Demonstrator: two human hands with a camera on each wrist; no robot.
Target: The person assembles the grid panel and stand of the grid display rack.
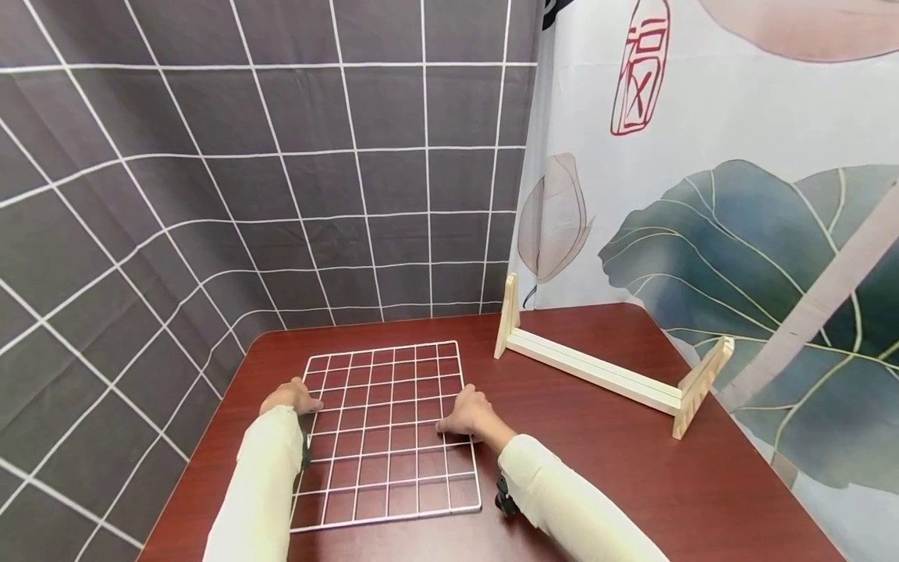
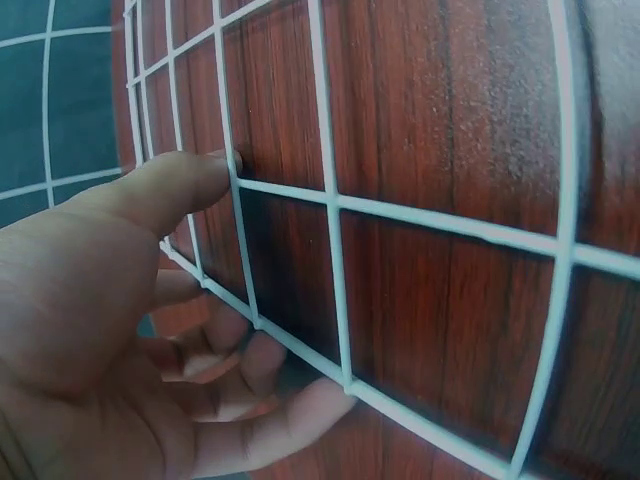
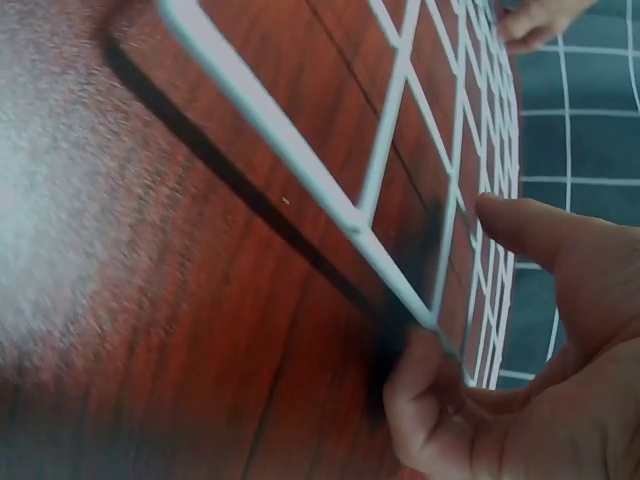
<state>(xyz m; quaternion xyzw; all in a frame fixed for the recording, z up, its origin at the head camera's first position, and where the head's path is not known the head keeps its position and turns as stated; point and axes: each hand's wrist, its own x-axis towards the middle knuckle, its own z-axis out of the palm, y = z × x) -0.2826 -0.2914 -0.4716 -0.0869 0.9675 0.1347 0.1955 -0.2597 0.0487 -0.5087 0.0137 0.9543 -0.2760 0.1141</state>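
A white wire grid panel (image 1: 390,426) lies flat, close over the dark red table, with a person's hand at each side. The left hand (image 1: 291,396) grips its left edge. In the left wrist view, the thumb (image 2: 195,180) lies over the wires while the other fingers curl at the outer edge wire. On the opposite side, the right hand (image 1: 469,414) holds the right edge. Its thumb (image 3: 520,222) is over the grid and its fingers are bent at the edge wire, as the right wrist view shows. A shadow runs apart from the edge wire there.
To the right on the table (image 1: 562,460) stands a pale wooden frame (image 1: 597,373), a long bar between two slanted end pieces. A grey checked curtain (image 1: 379,179) hangs behind and to the left. A white curtain with a lotus print (image 1: 737,234) hangs at the right.
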